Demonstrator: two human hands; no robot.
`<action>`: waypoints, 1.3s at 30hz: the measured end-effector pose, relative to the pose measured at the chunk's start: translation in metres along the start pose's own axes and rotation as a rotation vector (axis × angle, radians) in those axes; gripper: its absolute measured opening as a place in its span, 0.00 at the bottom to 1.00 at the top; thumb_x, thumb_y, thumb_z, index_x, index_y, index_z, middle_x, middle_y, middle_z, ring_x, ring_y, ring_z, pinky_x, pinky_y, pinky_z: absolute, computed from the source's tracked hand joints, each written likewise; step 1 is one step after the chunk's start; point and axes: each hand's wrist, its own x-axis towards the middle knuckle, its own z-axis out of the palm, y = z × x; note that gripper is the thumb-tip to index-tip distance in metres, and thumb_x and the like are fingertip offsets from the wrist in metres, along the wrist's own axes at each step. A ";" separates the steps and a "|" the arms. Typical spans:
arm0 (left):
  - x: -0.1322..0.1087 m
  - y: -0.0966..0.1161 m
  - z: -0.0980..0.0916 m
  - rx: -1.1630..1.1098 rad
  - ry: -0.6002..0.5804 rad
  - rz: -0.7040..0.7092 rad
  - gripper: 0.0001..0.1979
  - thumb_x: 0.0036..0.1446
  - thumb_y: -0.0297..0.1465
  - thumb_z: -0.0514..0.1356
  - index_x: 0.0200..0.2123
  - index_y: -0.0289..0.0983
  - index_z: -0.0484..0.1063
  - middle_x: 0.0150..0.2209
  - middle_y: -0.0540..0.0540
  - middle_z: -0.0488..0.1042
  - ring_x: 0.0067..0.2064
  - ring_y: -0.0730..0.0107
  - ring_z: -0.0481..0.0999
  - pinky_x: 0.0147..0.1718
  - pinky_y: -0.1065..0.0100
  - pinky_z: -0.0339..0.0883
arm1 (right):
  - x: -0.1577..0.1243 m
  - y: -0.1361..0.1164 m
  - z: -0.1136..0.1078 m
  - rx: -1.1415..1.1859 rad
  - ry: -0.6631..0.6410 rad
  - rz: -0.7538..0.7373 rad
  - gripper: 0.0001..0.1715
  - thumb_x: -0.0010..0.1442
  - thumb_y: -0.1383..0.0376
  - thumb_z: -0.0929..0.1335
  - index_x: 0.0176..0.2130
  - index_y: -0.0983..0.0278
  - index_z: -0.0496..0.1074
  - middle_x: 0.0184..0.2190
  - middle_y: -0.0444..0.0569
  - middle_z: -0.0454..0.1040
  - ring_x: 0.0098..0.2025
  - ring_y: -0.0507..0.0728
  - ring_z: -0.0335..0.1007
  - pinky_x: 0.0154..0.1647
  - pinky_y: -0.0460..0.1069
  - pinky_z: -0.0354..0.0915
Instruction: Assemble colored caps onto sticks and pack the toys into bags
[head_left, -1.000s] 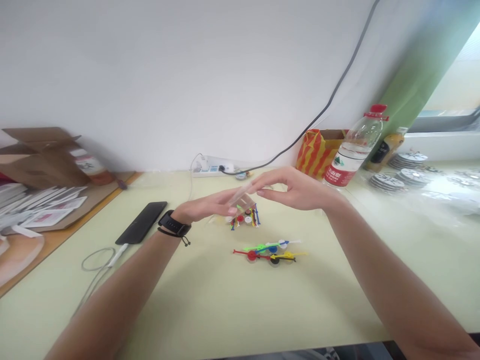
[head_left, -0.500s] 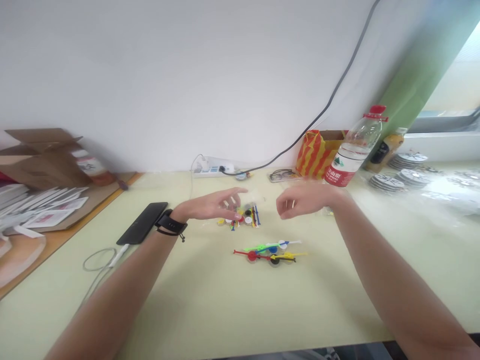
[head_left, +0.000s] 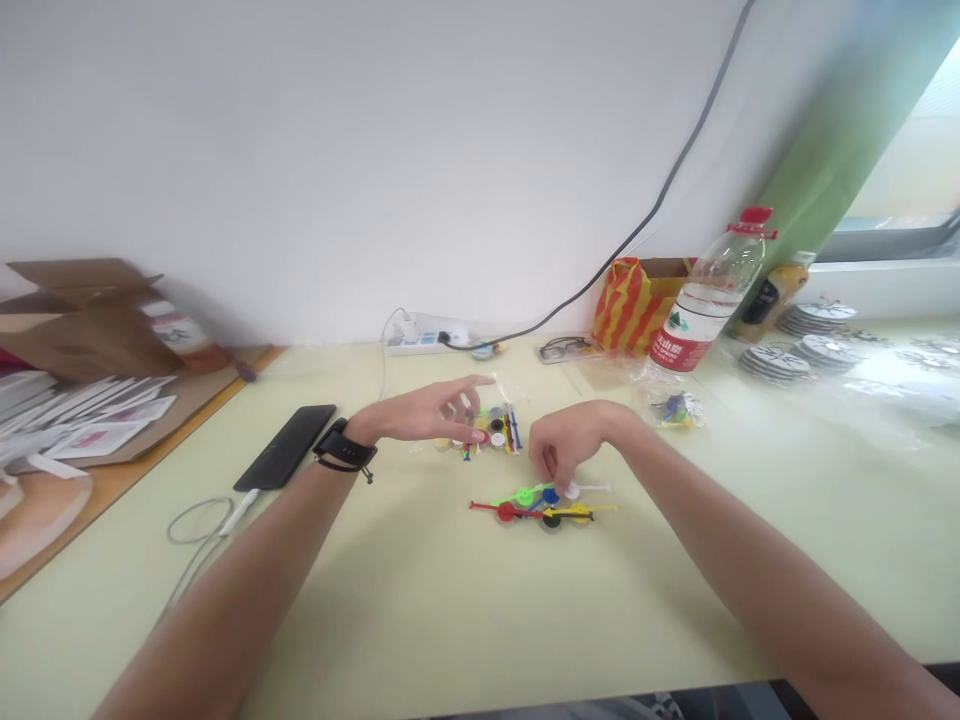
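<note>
My right hand [head_left: 566, 440] reaches down with fingers pinched at a blue arrow spinner [head_left: 551, 495], partly covering it. Around it on the table lie a green spinner [head_left: 523, 496], a red spinner [head_left: 506, 512], a black spinner [head_left: 552, 519], a yellow spinner [head_left: 580, 512] and a white spinner [head_left: 592, 488], close together and overlapping. My left hand [head_left: 424, 412] is held with fingers apart beside a clear plastic bag [head_left: 510, 393]. Several small coloured discs and sticks [head_left: 497, 438] lie at the bag, just beyond its thumb. Whether the fingers touch the bag is unclear.
A black phone [head_left: 285, 447] with a white cable lies at left. At the back are a power strip [head_left: 424, 333], glasses [head_left: 566, 348], a striped bag [head_left: 626, 310] and a large water bottle [head_left: 694, 305]. Another packet of coloured pieces [head_left: 677, 409] and disc stacks [head_left: 776, 363] lie at right.
My right hand has moved down and toward me, from above the table to the spinners, uncovering the packet at right. My left hand has stayed nearly in place.
</note>
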 end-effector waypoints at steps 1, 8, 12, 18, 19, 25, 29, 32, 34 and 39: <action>0.000 0.001 0.000 0.004 0.001 -0.008 0.45 0.59 0.48 0.67 0.73 0.45 0.51 0.50 0.42 0.74 0.46 0.58 0.78 0.44 0.62 0.68 | -0.001 0.001 -0.001 -0.003 0.007 0.004 0.31 0.36 0.47 0.81 0.35 0.65 0.81 0.34 0.46 0.81 0.37 0.58 0.76 0.33 0.47 0.63; -0.002 0.001 -0.001 -0.021 -0.014 0.015 0.45 0.60 0.47 0.67 0.73 0.44 0.51 0.50 0.42 0.75 0.45 0.59 0.78 0.45 0.61 0.67 | -0.016 0.010 -0.007 0.027 0.072 -0.014 0.28 0.40 0.48 0.80 0.34 0.66 0.83 0.32 0.48 0.82 0.36 0.57 0.75 0.33 0.47 0.63; -0.002 0.000 -0.001 -0.032 -0.023 0.020 0.44 0.60 0.47 0.66 0.73 0.44 0.51 0.49 0.42 0.75 0.44 0.60 0.78 0.45 0.62 0.67 | -0.032 0.016 -0.012 0.042 0.129 -0.007 0.22 0.47 0.53 0.77 0.37 0.65 0.85 0.36 0.50 0.84 0.39 0.60 0.77 0.34 0.48 0.65; -0.005 0.005 -0.002 -0.094 -0.050 0.006 0.41 0.62 0.46 0.65 0.73 0.45 0.53 0.47 0.43 0.74 0.44 0.60 0.77 0.43 0.62 0.67 | -0.068 0.021 -0.022 0.136 0.317 -0.032 0.19 0.53 0.54 0.76 0.41 0.63 0.84 0.37 0.52 0.84 0.42 0.62 0.79 0.40 0.50 0.70; -0.005 0.004 -0.002 -0.111 -0.053 0.013 0.40 0.62 0.45 0.65 0.73 0.45 0.53 0.47 0.43 0.74 0.44 0.60 0.77 0.43 0.62 0.67 | -0.074 0.022 -0.023 0.173 0.352 -0.056 0.20 0.54 0.53 0.76 0.42 0.63 0.84 0.37 0.52 0.84 0.42 0.61 0.79 0.41 0.51 0.71; -0.004 -0.004 -0.003 -0.185 -0.092 0.049 0.37 0.65 0.43 0.63 0.72 0.45 0.54 0.50 0.42 0.74 0.48 0.59 0.75 0.49 0.60 0.67 | -0.102 0.035 -0.024 0.332 0.701 -0.154 0.22 0.51 0.50 0.78 0.41 0.61 0.85 0.39 0.51 0.83 0.44 0.61 0.78 0.48 0.55 0.72; -0.002 -0.006 -0.001 -0.247 -0.128 0.061 0.37 0.65 0.43 0.63 0.72 0.45 0.54 0.53 0.41 0.74 0.50 0.58 0.75 0.50 0.59 0.67 | -0.116 0.046 -0.022 0.408 1.036 -0.178 0.20 0.49 0.50 0.79 0.39 0.58 0.84 0.38 0.50 0.83 0.43 0.61 0.78 0.46 0.55 0.72; -0.001 -0.009 0.002 -0.299 -0.129 0.091 0.38 0.63 0.44 0.64 0.72 0.44 0.56 0.53 0.40 0.74 0.48 0.58 0.75 0.48 0.60 0.68 | -0.121 0.048 -0.020 0.466 1.182 -0.199 0.19 0.50 0.50 0.79 0.39 0.57 0.84 0.36 0.49 0.82 0.40 0.59 0.78 0.42 0.54 0.72; 0.001 -0.011 0.004 -0.351 -0.110 0.132 0.38 0.62 0.45 0.64 0.71 0.44 0.57 0.51 0.41 0.74 0.46 0.60 0.74 0.46 0.60 0.68 | -0.120 0.045 -0.019 0.510 1.224 -0.240 0.19 0.50 0.50 0.79 0.39 0.57 0.83 0.35 0.49 0.82 0.39 0.59 0.78 0.40 0.54 0.72; 0.003 -0.010 0.009 -0.466 -0.123 0.200 0.36 0.62 0.46 0.63 0.70 0.42 0.59 0.48 0.41 0.71 0.41 0.63 0.72 0.43 0.60 0.68 | -0.105 0.026 -0.021 0.479 1.179 -0.387 0.20 0.49 0.50 0.80 0.37 0.59 0.84 0.36 0.50 0.82 0.41 0.62 0.78 0.42 0.56 0.73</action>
